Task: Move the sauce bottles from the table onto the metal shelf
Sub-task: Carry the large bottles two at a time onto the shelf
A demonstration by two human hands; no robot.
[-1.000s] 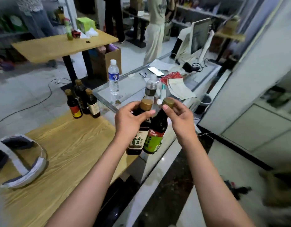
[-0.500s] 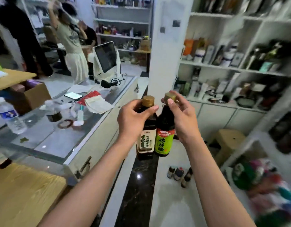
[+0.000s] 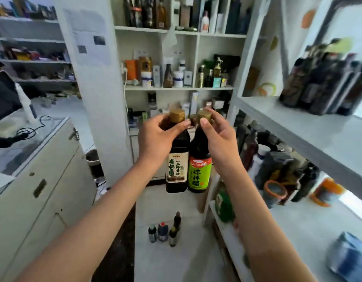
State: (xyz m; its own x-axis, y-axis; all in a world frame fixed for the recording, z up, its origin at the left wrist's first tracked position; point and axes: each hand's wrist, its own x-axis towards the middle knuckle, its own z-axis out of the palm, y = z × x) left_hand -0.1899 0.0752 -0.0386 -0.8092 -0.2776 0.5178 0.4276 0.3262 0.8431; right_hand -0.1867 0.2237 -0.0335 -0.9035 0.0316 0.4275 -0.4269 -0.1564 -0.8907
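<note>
At chest height, mid-air, two bottles hang side by side, bodies touching, long axes upright. Left hand [image 3: 155, 139] is closed round the neck and shoulder of the dark soy sauce bottle with cream label and gold cap [image 3: 177, 159]; the body hangs below the grip. Just right of it, the right hand [image 3: 218, 137] pinches the neck of the dark vinegar bottle with green label and gold cap [image 3: 199, 165], fingertips at the cap, body likewise below the grip. Neither bottle rests on anything. Further right of both grips, and slightly above them, runs the white metal shelf board [image 3: 298, 127], with dark bottles [image 3: 322, 84] already standing toward its far end. Judgement: the right hand is nearer the shelf, so its bottle likely goes up and rightward first.
</note>
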